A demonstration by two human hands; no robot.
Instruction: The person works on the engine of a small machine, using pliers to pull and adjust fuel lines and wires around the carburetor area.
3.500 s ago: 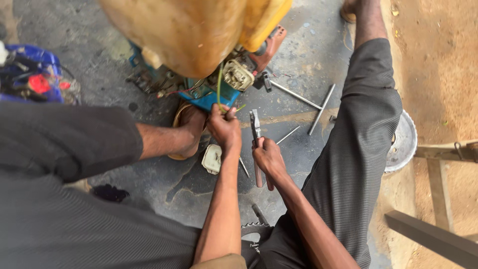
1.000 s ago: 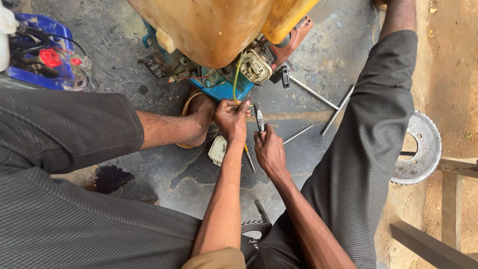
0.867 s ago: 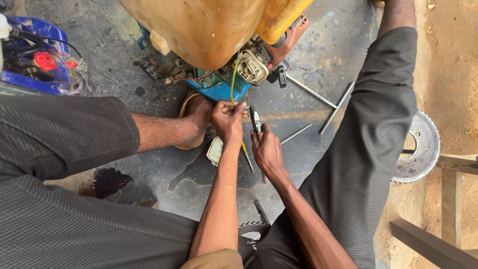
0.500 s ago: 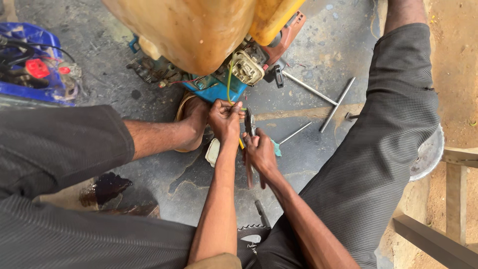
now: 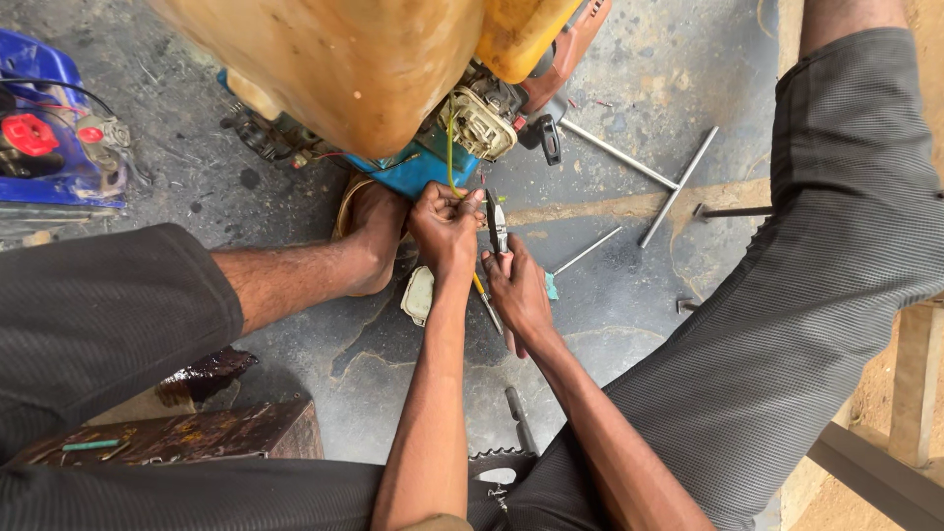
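Observation:
My left hand [image 5: 447, 228] pinches the lower end of a thin yellow-green wire [image 5: 450, 157] that hangs from the small engine [image 5: 482, 123] under a big yellow tank [image 5: 344, 59]. Right beside it, my right hand [image 5: 518, 292] grips the handles of grey pliers [image 5: 497, 224]. The pliers' tip points up at the wire end, close to my left fingers. A thin yellow-handled tool [image 5: 482, 292] lies under my wrists, next to a small pale object [image 5: 418, 295] on the floor.
My bare foot [image 5: 374, 241] rests against the engine's blue base [image 5: 418, 177]. Metal rods and a T-handle wrench [image 5: 678, 185] lie on the concrete to the right. A blue machine with red caps [image 5: 49, 133] stands at far left, a dark wooden block [image 5: 197, 438] near my left leg.
My right hand has brought the pliers up from the floor area to the wire end beside my left hand. My left hand stays on the wire.

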